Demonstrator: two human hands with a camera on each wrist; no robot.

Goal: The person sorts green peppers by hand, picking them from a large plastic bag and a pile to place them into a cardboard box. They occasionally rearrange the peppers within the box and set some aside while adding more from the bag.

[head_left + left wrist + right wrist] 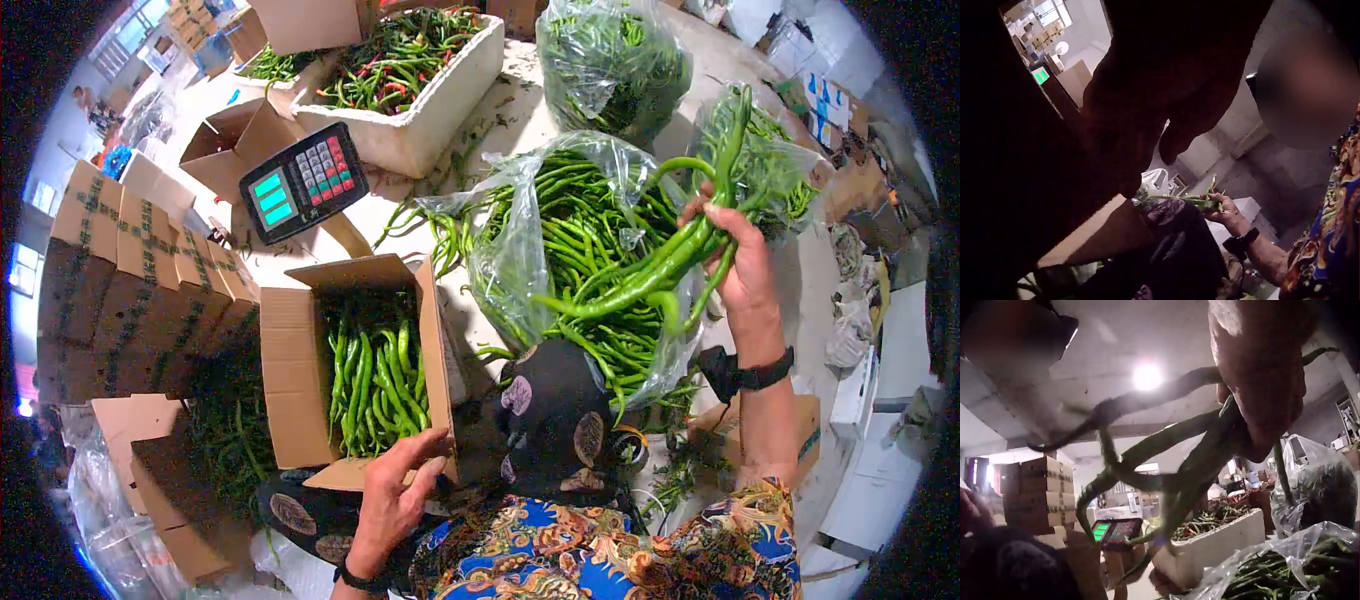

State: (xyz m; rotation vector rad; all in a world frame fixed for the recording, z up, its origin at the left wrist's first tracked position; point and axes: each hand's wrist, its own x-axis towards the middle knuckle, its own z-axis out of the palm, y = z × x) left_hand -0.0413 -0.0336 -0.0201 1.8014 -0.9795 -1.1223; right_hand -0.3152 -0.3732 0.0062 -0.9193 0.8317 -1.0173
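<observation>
My right hand (738,255) grips a bunch of long green chili peppers (640,275) above an open plastic bag (545,270) full of more of them. In the right wrist view the held peppers (1169,447) dangle from the fingers in several directions. My left hand (395,500) is at the near right corner of an open cardboard box (290,375), its fingertips right at the rim and the thumb apart. Inside that box, green peppers (375,385) lie lengthwise in a layer. The left wrist view shows this hand (1160,100) mostly as a dark shape.
A scale display (305,183) stands behind the box. Beyond it is a white foam crate (440,125) of red and green peppers. Two more plastic bags (615,75) of peppers stand at the back right. Stacked cartons (130,290) rise at the left.
</observation>
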